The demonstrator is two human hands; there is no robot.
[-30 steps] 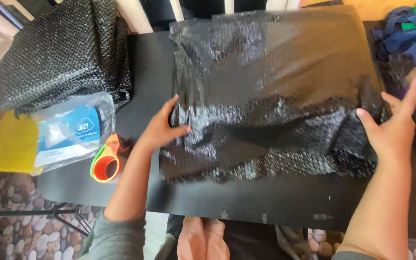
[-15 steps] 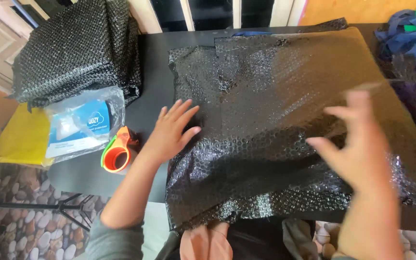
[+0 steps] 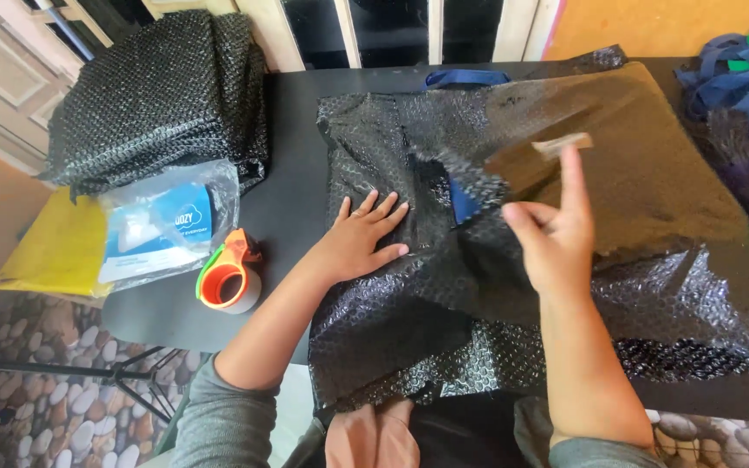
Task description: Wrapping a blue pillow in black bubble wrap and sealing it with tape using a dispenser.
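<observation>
We press our left hand (image 3: 364, 236), fingers spread flat, on the black bubble wrap (image 3: 478, 286) mid-desk; our right hand (image 3: 556, 238) pinches up its flap.

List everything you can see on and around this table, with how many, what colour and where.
table: one, black, under everything
bubble wrap sheet: one, black, spread over the table's middle and right
folded bubble wrap stack: one, black, far left corner
tape dispenser: one, orange with green, left of the sheet
plastic packet: one, clear with a blue and white insert, left edge
yellow sheet: one, under the packet
cloth bags: blue with green, far right, count unclear
left hand: flat on the sheet
right hand: raised, lifting the sheet's edge
</observation>
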